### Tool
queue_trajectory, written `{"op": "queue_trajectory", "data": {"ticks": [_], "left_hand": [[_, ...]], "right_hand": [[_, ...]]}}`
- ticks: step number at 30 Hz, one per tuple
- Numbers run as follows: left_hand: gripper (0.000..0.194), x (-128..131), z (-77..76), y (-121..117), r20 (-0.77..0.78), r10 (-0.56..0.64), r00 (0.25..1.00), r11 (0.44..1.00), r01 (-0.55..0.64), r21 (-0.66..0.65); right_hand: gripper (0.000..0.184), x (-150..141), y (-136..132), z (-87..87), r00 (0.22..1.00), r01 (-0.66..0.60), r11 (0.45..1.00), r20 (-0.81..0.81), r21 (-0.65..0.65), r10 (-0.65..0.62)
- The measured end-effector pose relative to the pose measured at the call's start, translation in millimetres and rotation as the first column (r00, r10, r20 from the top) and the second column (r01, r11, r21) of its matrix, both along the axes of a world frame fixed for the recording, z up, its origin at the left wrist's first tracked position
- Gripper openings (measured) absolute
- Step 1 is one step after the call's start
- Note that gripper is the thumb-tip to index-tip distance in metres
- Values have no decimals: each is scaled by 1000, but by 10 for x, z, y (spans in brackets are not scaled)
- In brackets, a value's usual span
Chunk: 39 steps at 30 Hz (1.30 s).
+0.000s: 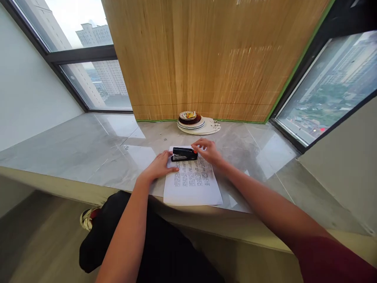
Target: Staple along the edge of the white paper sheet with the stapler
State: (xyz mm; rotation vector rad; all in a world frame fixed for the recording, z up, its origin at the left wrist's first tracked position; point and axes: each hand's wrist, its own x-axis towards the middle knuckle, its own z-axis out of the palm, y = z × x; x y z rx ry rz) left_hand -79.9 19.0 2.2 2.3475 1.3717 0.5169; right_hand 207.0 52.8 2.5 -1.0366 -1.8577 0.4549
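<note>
A printed sheet of paper lies on the grey marble sill in front of me. A black stapler with an orange tip rests across the sheet's top edge. My left hand lies flat on the paper's upper left corner, fingers stretched toward the stapler's left end. My right hand hovers at the stapler's right end, fingers loosely spread and touching or nearly touching it. Neither hand grips anything.
A stack of plates with a small bowl on top stands at the back by a bamboo blind. Windows flank the sill left and right. My knees and a shoe show below the sill's front edge.
</note>
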Motion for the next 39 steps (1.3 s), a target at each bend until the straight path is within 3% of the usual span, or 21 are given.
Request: {"op": "queue_trajectory", "data": {"ticks": [3,13,17,20,23,25,28,31,34,36,39], "left_hand": [[73,2,-9,10,23,14,1000,1000,-14,5],[101,30,-6,37,208,127,970,991,-115,-73],[96,50,-7,36,346,189,919,979,-150,-137],[90,64,-8,65,502,269,822,960,-184,-212],[73,28,6,118,668,375,642,922,-189,-337],[64,-27,30,145,725,459,514,879,-146,-454],[67,-100,95,147,731,569,377,797,-33,-603],[61,-95,172,106,734,611,297,746,92,-659],[57,-31,225,60,743,619,255,722,189,-666],[54,7,239,43,746,622,237,712,225,-665],[47,31,238,37,751,625,211,711,242,-660]], "right_hand": [[44,19,-2,26,996,69,997,-56,42,-67],[40,-32,75,-93,998,54,998,-14,25,-54],[44,-52,39,-57,998,55,995,4,83,-56],[25,-120,2,-51,999,15,993,41,118,-20],[38,-213,-17,-101,992,-64,992,118,105,52],[32,-256,-39,-132,985,-89,991,156,100,73],[23,-269,-113,-112,985,-83,986,164,143,59],[21,-247,-220,-31,974,-121,931,222,345,45],[28,-230,-303,35,938,-219,789,347,575,8],[31,-222,-332,57,908,-287,745,419,602,11],[33,-210,-352,77,858,-375,754,510,540,61]]}}
